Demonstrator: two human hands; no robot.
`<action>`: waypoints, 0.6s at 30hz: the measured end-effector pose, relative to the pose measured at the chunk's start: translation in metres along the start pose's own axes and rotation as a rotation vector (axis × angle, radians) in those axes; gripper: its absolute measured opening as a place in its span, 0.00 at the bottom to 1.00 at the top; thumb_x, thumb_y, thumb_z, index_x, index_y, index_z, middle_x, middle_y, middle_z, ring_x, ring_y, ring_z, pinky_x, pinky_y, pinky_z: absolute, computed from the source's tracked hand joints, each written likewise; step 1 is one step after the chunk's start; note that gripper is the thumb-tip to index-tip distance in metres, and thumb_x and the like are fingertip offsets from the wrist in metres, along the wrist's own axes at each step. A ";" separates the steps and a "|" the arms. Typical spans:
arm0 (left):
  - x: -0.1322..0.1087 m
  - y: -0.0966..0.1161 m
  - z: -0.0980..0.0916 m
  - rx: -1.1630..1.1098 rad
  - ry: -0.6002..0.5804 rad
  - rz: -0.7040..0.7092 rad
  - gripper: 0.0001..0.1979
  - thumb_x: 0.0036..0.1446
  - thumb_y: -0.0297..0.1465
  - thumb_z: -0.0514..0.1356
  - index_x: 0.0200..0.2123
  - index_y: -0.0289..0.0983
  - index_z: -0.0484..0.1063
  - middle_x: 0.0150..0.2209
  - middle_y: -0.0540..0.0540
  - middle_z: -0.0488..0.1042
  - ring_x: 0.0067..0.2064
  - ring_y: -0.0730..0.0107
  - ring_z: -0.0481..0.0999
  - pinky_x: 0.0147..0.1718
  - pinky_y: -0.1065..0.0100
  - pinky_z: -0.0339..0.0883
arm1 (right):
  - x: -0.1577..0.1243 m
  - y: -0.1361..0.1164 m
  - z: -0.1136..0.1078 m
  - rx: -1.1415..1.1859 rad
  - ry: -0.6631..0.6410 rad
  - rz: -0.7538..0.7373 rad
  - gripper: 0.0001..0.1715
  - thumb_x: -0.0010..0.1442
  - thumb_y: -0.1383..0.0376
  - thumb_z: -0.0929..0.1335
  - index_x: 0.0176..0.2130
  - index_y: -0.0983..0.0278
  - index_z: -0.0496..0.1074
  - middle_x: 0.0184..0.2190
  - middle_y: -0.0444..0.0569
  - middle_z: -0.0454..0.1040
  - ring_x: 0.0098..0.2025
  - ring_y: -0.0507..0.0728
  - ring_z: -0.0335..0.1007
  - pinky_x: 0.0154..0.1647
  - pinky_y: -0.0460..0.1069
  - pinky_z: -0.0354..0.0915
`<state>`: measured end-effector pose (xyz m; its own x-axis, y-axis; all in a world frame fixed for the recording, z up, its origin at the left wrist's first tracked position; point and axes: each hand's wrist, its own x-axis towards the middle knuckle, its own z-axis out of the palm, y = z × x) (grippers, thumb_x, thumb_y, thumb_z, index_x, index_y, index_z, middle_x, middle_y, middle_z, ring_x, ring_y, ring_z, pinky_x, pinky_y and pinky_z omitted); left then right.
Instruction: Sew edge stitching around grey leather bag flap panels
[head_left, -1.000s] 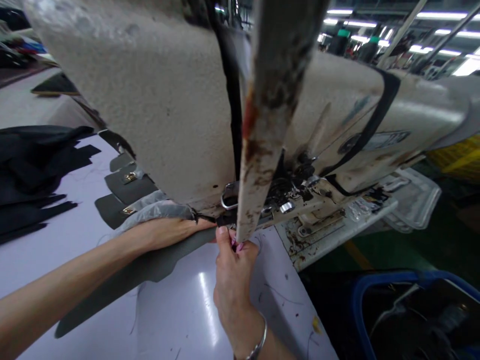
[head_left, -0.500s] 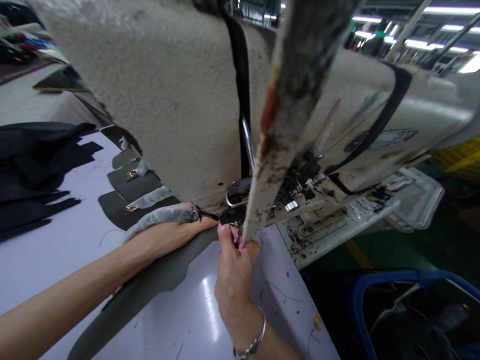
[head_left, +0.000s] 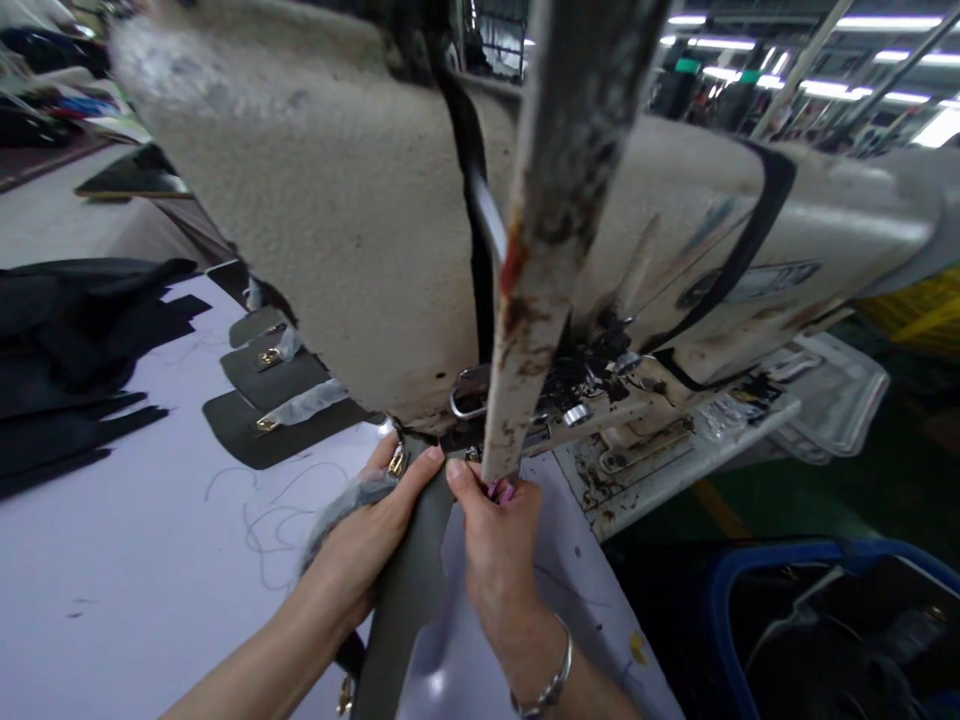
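A long dark grey leather-like panel [head_left: 401, 610] runs from the bottom of the view up to the sewing machine's [head_left: 337, 220] needle area. My left hand [head_left: 375, 530] is closed on its left edge, thumb on top near the presser foot. Beside that hand curves a plastic-wrapped strap [head_left: 341, 510] with a gold clasp [head_left: 397, 460], partly hidden by the hand. My right hand [head_left: 499, 550] pinches the panel's right edge with the thumb, fingers curled under. Something small and pink [head_left: 500, 490] shows at its curled fingers; I cannot make out what. The needle itself is hidden.
Several grey flaps with wrapped straps [head_left: 300, 402] lie left of the machine on the white table [head_left: 150, 560]. Black cut pieces [head_left: 75, 350] are piled farther left. A rusty upright bar [head_left: 544, 250] stands before the machine. At lower right is a blue-rimmed bin [head_left: 720, 600].
The panel has swung round to lie more upright in view. My left hand has drawn back from beneath the machine head, and the wrapped strap has moved down with it. My right hand shifted slightly right.
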<state>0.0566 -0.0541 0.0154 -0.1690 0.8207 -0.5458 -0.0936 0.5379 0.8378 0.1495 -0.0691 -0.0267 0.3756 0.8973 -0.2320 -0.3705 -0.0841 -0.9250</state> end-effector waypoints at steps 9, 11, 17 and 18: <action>-0.022 -0.029 0.045 -0.405 0.126 -0.024 0.39 0.56 0.43 0.68 0.68 0.58 0.57 0.51 0.49 0.81 0.39 0.69 0.83 0.39 0.71 0.77 | 0.018 -0.031 -0.030 -0.008 -0.183 0.210 0.08 0.42 0.67 0.79 0.23 0.66 0.78 0.22 0.45 0.77 0.24 0.52 0.69 0.29 0.47 0.65; -0.023 -0.029 0.052 -0.477 0.148 -0.021 0.37 0.56 0.41 0.68 0.67 0.57 0.60 0.49 0.49 0.82 0.38 0.68 0.83 0.40 0.70 0.78 | 0.022 -0.036 -0.033 -0.018 -0.196 0.222 0.10 0.40 0.67 0.80 0.22 0.66 0.78 0.22 0.45 0.77 0.24 0.52 0.69 0.28 0.46 0.65; -0.021 -0.021 0.059 -0.535 0.184 0.024 0.31 0.56 0.35 0.67 0.63 0.53 0.66 0.45 0.52 0.82 0.41 0.69 0.83 0.44 0.70 0.77 | 0.027 -0.040 -0.032 -0.056 -0.242 0.236 0.12 0.40 0.64 0.80 0.21 0.65 0.77 0.21 0.45 0.76 0.23 0.52 0.69 0.26 0.46 0.65; -0.019 -0.020 0.058 -0.536 0.187 0.038 0.30 0.57 0.34 0.67 0.62 0.52 0.67 0.44 0.52 0.81 0.42 0.70 0.82 0.44 0.71 0.77 | 0.028 -0.040 -0.032 -0.070 -0.245 0.235 0.11 0.41 0.65 0.80 0.21 0.65 0.77 0.21 0.45 0.76 0.23 0.52 0.69 0.26 0.46 0.64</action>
<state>0.1191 -0.0694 0.0087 -0.3481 0.7633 -0.5442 -0.5610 0.2954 0.7733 0.2018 -0.0546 -0.0052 0.0690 0.9266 -0.3696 -0.3599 -0.3225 -0.8755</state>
